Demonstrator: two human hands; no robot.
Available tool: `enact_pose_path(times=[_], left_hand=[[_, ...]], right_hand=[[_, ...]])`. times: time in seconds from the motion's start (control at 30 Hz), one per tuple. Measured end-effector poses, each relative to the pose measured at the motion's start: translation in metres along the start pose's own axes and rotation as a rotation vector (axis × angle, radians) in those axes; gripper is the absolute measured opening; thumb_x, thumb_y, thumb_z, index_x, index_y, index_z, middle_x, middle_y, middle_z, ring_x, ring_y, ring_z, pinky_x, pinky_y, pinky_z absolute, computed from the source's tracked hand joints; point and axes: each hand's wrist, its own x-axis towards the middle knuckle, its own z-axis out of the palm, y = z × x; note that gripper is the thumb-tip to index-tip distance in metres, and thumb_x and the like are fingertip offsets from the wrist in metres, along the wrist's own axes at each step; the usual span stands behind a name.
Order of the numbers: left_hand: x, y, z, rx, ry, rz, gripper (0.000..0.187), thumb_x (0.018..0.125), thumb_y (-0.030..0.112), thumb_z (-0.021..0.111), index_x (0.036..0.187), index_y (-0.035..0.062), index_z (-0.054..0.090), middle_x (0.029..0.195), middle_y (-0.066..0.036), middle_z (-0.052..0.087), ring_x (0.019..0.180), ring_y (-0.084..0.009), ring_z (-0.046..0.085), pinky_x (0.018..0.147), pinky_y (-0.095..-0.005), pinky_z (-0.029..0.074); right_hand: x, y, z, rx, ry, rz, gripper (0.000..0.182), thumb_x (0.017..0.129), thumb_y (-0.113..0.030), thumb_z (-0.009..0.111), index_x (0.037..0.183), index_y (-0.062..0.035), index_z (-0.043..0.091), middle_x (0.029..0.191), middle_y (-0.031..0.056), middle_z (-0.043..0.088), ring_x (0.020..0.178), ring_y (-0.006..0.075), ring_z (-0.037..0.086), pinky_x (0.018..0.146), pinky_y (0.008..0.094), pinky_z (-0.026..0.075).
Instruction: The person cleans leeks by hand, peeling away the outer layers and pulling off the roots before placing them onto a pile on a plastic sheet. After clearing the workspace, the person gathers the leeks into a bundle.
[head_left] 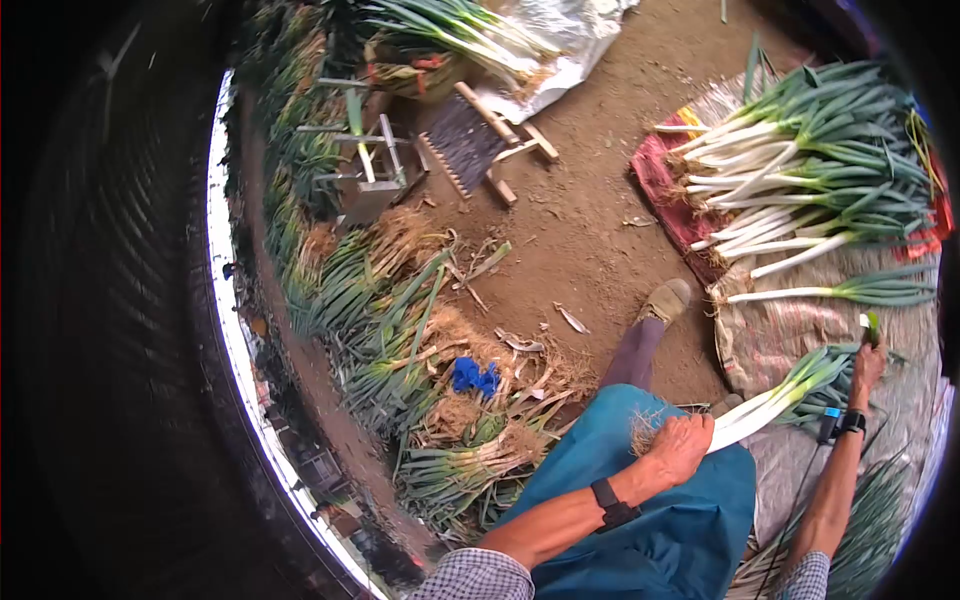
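Note:
My left hand (682, 446) is closed round the white lower stems of some leeks (750, 418), just above their roots, over the blue-green cloth on my lap. Their green leaves reach right, towards my other arm. Farther right, my right hand (868, 362) is closed on a small green and white piece (871, 328), which sticks up past the fingers; I cannot make out exactly what it is. A single leek (800, 294) lies on the sacking beyond that hand.
A large pile of leeks (780, 170) lies on red and tan sacking (745, 335) at right. A low stool (465, 140) and a metal stand (375, 195) are at upper left. Trimmed leaves and roots (450, 410) and a blue scrap (474, 376) cover the ground left of my knees.

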Motion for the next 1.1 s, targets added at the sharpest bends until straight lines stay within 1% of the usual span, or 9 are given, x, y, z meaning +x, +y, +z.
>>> enact_pose_path(times=[0.07, 0.27, 0.43, 0.53, 0.57, 0.63, 0.7, 0.77, 1.1], left_hand=[[-0.032, 0.017, -0.007, 0.003, 0.082, -0.051, 0.029, 0.076, 0.004, 0.063, 0.103, -0.0004, 0.051, 0.09, -0.015, 0.062, 0.083, -0.0335, 0.065, 0.07, -0.0459, 0.05], [-0.092, 0.027, 0.01, -0.112, -0.013, -0.199, 0.026, 0.082, 0.007, 0.06, 0.105, -0.0016, 0.051, 0.095, -0.02, 0.062, 0.091, -0.0358, 0.064, 0.076, -0.0476, 0.051], [-0.121, -0.001, -0.031, -0.238, -0.083, -0.19, 0.03, 0.079, 0.008, 0.061, 0.105, -0.0059, 0.056, 0.097, -0.024, 0.068, 0.087, -0.0385, 0.07, 0.077, -0.0476, 0.056], [-0.123, -0.007, -0.069, -0.224, -0.042, -0.073, 0.028, 0.077, 0.008, 0.061, 0.101, -0.0072, 0.057, 0.091, -0.026, 0.067, 0.083, -0.0403, 0.069, 0.071, -0.0479, 0.057], [-0.128, -0.006, -0.085, -0.222, -0.034, -0.035, 0.027, 0.077, 0.008, 0.06, 0.099, -0.0072, 0.057, 0.088, -0.026, 0.067, 0.08, -0.0407, 0.069, 0.069, -0.048, 0.057], [-0.135, -0.01, -0.11, -0.196, -0.029, 0.019, 0.028, 0.076, 0.007, 0.062, 0.1, -0.0071, 0.056, 0.089, -0.025, 0.067, 0.082, -0.0392, 0.069, 0.069, -0.0466, 0.057], [-0.162, -0.015, -0.145, -0.176, -0.012, 0.072, 0.027, 0.076, 0.007, 0.063, 0.099, -0.0064, 0.056, 0.088, -0.024, 0.067, 0.08, -0.0383, 0.069, 0.068, -0.0461, 0.057], [-0.202, -0.028, -0.183, -0.176, 0.025, 0.136, 0.027, 0.075, 0.007, 0.064, 0.098, -0.0054, 0.055, 0.086, -0.023, 0.066, 0.077, -0.0375, 0.069, 0.066, -0.0464, 0.056], [-0.338, -0.121, -0.355, 0.257, 0.366, 0.277, 0.023, 0.086, 0.012, 0.058, 0.103, -0.0036, 0.056, 0.075, -0.01, 0.058, 0.065, -0.0221, 0.064, 0.052, -0.0362, 0.046]], right_hand=[[-0.074, -0.134, 0.051, -0.157, -0.25, -0.103, 0.027, 0.097, -0.026, 0.05, 0.1, -0.0048, 0.066, 0.074, 0.011, 0.065, 0.062, 0.0269, 0.058, 0.059, 0.0453, 0.047], [-0.315, -0.497, -0.087, 0.95, -1.451, -0.364, 0.024, 0.097, -0.017, 0.055, 0.117, -0.0037, 0.06, 0.09, 0.0085, 0.066, 0.078, 0.0212, 0.063, 0.071, 0.0359, 0.05], [-0.255, -0.4, -0.118, 0.893, -0.515, 0.336, 0.019, 0.098, -0.018, 0.06, 0.112, -0.0059, 0.06, 0.088, 0.0042, 0.064, 0.079, 0.0145, 0.063, 0.072, 0.0271, 0.051], [-0.296, -0.225, -0.136, 0.849, -0.389, 0.826, 0.027, 0.097, -0.037, 0.061, 0.097, -0.0114, 0.052, 0.083, 0.0011, 0.053, 0.071, 0.014, 0.056, 0.068, 0.0294, 0.05], [-0.32, -0.124, -0.132, 1.221, -0.779, 0.833, 0.044, 0.093, -0.048, 0.065, 0.108, -0.0091, 0.052, 0.097, 0.0094, 0.06, 0.091, 0.0233, 0.061, 0.083, 0.0389, 0.052], [-0.373, -0.209, -0.125, 0.953, -0.535, 1.209, 0.058, 0.086, -0.062, 0.066, 0.105, -0.0084, 0.055, 0.099, 0.012, 0.062, 0.102, 0.0276, 0.06, 0.092, 0.0441, 0.051], [-0.391, -0.247, -0.09, 1.324, -0.658, 1.277, 0.091, 0.085, -0.073, 0.056, 0.131, 0.0049, 0.045, 0.132, 0.0245, 0.054, 0.126, 0.0364, 0.048, 0.113, 0.0467, 0.035], [-0.39, -0.327, -0.069, 1.621, -0.574, 1.071, 0.1, 0.083, -0.079, 0.049, 0.133, 0.0076, 0.042, 0.127, 0.0243, 0.057, 0.118, 0.0349, 0.055, 0.108, 0.0452, 0.043], [-0.339, -0.586, -0.063, 1.901, -0.695, 0.674, 0.071, 0.089, -0.053, 0.066, 0.13, 0.004, 0.053, 0.117, 0.0185, 0.064, 0.096, 0.029, 0.064, 0.085, 0.0426, 0.055]])
